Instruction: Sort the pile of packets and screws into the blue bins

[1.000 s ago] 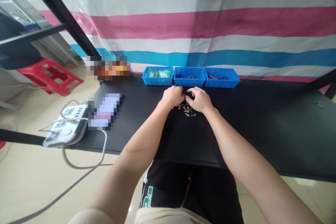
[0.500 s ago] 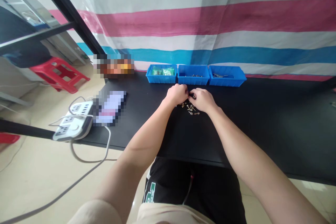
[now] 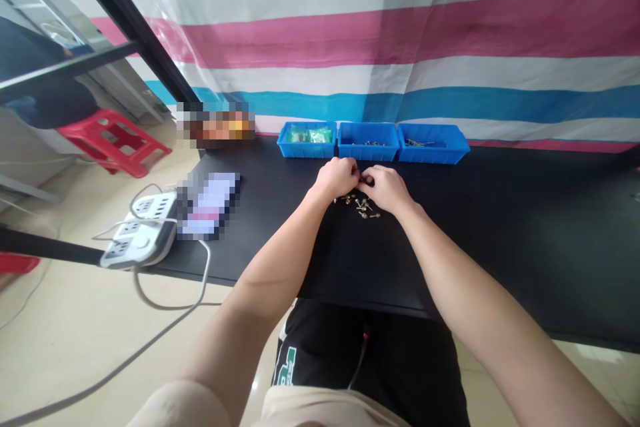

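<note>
Several small metal screws (image 3: 363, 205) lie loose on the black table (image 3: 280, 213), just below my hands. My left hand (image 3: 339, 177) is closed, its fingertips meeting those of my right hand (image 3: 384, 187) above the pile. The right hand's fingers are curled in a pinch as well. Whatever is between the fingers of either hand is too small and hidden to name. Behind the hands stand three blue bins: the left bin (image 3: 307, 150) has green-and-white packets, the middle bin (image 3: 369, 152) small metal parts, the right bin (image 3: 434, 155) a few long thin metal pieces.
A white power strip (image 3: 143, 230) with grey cables sits at the table's left edge, beside a blurred phone-like item (image 3: 211, 205). A blurred orange-brown object (image 3: 220, 130) is at the back left. Beyond the black frame, a person sits on a red stool (image 3: 114, 140).
My right hand has shifted very slightly up and left, its fingers moving a little against my left hand's fingertips. The bins and the loose screws look the same.
</note>
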